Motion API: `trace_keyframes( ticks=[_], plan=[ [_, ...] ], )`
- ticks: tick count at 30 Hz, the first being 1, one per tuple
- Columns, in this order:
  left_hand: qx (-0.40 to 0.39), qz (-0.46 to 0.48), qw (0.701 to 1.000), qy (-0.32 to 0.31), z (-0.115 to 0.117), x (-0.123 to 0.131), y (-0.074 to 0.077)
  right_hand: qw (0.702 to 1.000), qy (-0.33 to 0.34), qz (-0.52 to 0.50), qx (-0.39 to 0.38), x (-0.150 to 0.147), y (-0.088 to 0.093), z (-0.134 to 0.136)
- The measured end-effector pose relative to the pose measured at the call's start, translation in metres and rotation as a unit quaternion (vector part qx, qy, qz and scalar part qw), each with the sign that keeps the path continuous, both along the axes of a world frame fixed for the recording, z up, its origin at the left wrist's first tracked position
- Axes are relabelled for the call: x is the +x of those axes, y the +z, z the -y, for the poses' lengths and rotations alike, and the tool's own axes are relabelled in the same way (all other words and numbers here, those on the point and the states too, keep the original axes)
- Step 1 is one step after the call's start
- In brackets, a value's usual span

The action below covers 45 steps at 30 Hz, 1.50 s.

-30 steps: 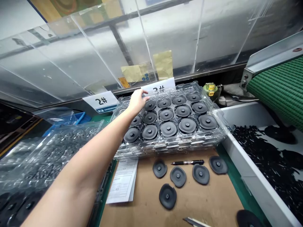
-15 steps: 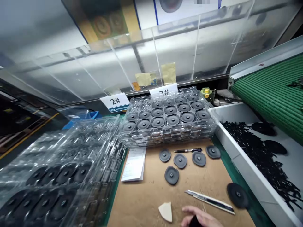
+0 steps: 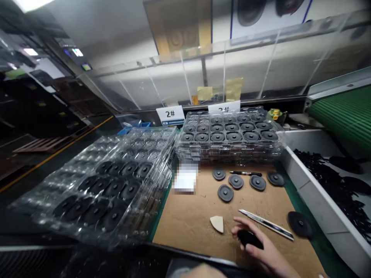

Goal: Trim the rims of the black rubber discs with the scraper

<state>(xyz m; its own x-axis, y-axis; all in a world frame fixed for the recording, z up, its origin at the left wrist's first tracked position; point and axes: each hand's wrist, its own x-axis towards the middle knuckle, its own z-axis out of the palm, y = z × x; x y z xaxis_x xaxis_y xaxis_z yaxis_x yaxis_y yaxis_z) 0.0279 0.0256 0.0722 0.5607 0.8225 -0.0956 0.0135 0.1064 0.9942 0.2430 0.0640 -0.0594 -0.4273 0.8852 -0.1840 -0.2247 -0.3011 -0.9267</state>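
Observation:
My right hand [image 3: 259, 244] is closed around a black rubber disc [image 3: 249, 238], held above the brown cardboard sheet [image 3: 185, 227]. To its left lies an off-white wedge-shaped piece [image 3: 217, 224]. A utility knife [image 3: 266, 224] with its blade out rests just beyond my fingers. Farther right sits a larger black disc [image 3: 300, 224] with a rough outline. Several grey-black discs with a centre stud [image 3: 225, 193] lie toward the back, beside a pen [image 3: 245, 173]. At the bottom edge, a blurred bit of my left hand or forearm [image 3: 203, 271] shows; its fingers are hidden.
Clear plastic trays [image 3: 228, 148] with discs in their pockets are stacked at the back. Another tray stack [image 3: 162, 170] stands at left. A white bin [image 3: 321, 216] with black scraps borders the right side, below a green conveyor belt [image 3: 344, 112]. A paper [image 3: 185, 179] lies on the cardboard.
The view has tilted up and turned left. More of my right hand now shows, with the black disc in it. A bit of my left arm has come in at the bottom.

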Motion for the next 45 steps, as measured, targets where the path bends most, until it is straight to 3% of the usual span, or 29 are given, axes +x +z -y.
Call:
trace_keyframes(
  ticks=[2,4,7,9,13,15,17,19,21,23,25,28,31,36,39,43,45],
  plan=[
    [-0.042,0.021,0.996,0.076,0.005,0.003,-0.025,0.984,-0.023,0.122,0.127,-0.010,0.013,0.001],
    [-0.095,0.082,0.977,0.173,0.009,0.008,-0.052,0.941,-0.035,0.220,0.256,-0.022,0.024,0.002],
    [-0.162,0.201,0.929,0.265,0.014,0.021,-0.082,0.870,-0.016,0.271,0.411,-0.046,0.034,0.005],
    [-0.185,0.237,0.907,0.294,0.016,0.028,-0.091,0.845,0.004,0.281,0.455,-0.062,0.036,0.009],
    [-0.243,0.275,0.869,0.331,0.017,0.025,-0.092,0.843,0.083,0.300,0.438,-0.072,0.043,0.014],
    [-0.280,0.305,0.845,0.338,0.016,0.014,-0.092,0.856,0.138,0.299,0.398,-0.063,0.046,0.008],
    [-0.300,0.340,0.823,0.342,0.016,0.001,-0.094,0.877,0.129,0.322,0.331,-0.050,0.041,-0.004],
    [-0.303,0.364,0.809,0.349,0.014,-0.011,-0.097,0.876,0.066,0.393,0.273,-0.041,0.025,-0.018],
    [-0.302,0.374,0.799,0.361,0.011,-0.021,-0.099,0.849,0.026,0.463,0.252,-0.042,0.002,-0.027],
    [-0.299,0.383,0.791,0.371,0.009,-0.027,-0.099,0.833,0.034,0.483,0.266,-0.054,-0.021,-0.025],
    [-0.292,0.392,0.787,0.376,0.007,-0.031,-0.097,0.840,0.060,0.456,0.287,-0.069,-0.036,-0.016],
    [-0.285,0.400,0.785,0.377,0.006,-0.035,-0.093,0.852,0.092,0.410,0.312,-0.082,-0.040,-0.003],
    [-0.292,0.397,0.783,0.379,0.003,-0.039,-0.090,0.861,0.099,0.392,0.308,-0.081,-0.022,-0.012],
    [-0.284,0.358,0.799,0.392,-0.005,-0.033,-0.091,0.886,0.062,0.361,0.285,-0.090,0.044,-0.038],
    [-0.285,0.331,0.810,0.391,-0.010,-0.026,-0.090,0.901,0.045,0.265,0.340,-0.107,0.076,-0.034],
    [-0.292,0.317,0.813,0.392,-0.012,-0.020,-0.086,0.899,0.137,0.255,0.328,-0.114,0.090,-0.031],
    [-0.284,0.315,0.818,0.388,-0.012,-0.017,-0.084,0.891,0.120,0.264,0.350,-0.113,0.091,-0.034]
  ],
)
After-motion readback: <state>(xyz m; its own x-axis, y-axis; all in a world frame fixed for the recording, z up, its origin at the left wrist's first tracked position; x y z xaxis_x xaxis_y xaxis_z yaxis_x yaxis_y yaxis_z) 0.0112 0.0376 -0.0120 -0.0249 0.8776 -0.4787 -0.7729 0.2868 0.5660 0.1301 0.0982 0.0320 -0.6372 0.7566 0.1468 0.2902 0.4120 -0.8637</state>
